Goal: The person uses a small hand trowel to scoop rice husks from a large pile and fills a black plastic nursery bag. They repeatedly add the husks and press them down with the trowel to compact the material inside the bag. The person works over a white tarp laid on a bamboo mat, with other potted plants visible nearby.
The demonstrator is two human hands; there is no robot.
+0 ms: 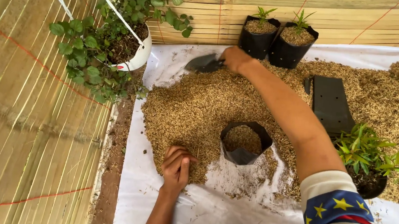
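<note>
White sheet under rice husks.

We are in a small plant nursery or home potting corner. A bamboo wall fills the left and top of the frame. A white sheet on the floor carries a heap of husks. Black grow bags with seedlings stand at top centre, a white pot of leafy plants at upper left, and a potted shrub at right.
</note>
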